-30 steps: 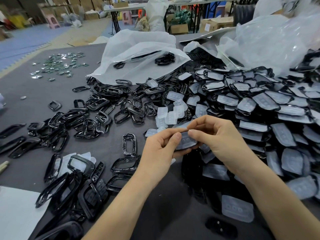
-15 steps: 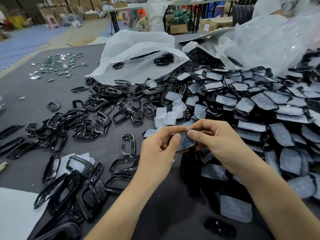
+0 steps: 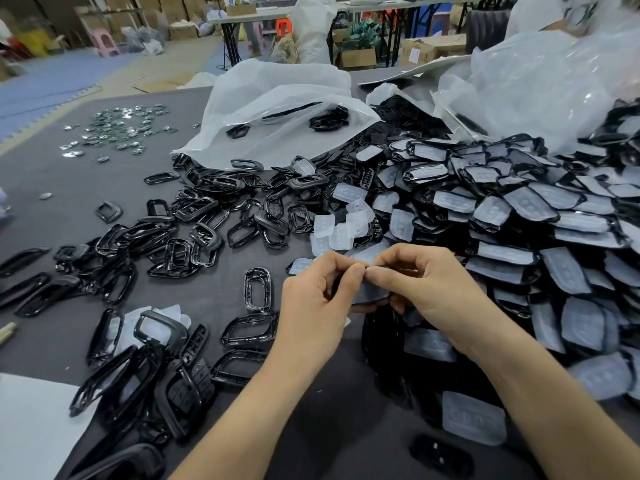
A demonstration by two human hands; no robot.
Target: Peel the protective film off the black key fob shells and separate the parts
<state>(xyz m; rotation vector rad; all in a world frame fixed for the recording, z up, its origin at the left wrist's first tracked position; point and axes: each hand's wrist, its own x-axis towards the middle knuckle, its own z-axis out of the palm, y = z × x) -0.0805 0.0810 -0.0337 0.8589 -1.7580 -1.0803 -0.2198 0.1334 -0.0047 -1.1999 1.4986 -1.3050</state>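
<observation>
thumbs have met atop the shell (image 3: 372,295); left hand (image 3: 311,306) and right hand (image 3: 427,289) pinch its ends, long axis crosswise between them.

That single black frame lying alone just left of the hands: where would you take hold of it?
I'd pinch one long side rail of the black frame, coming straight down from above. It lies flat on the grey mat with nothing touching it, and its open middle lets a fingertip drop inside.
</observation>
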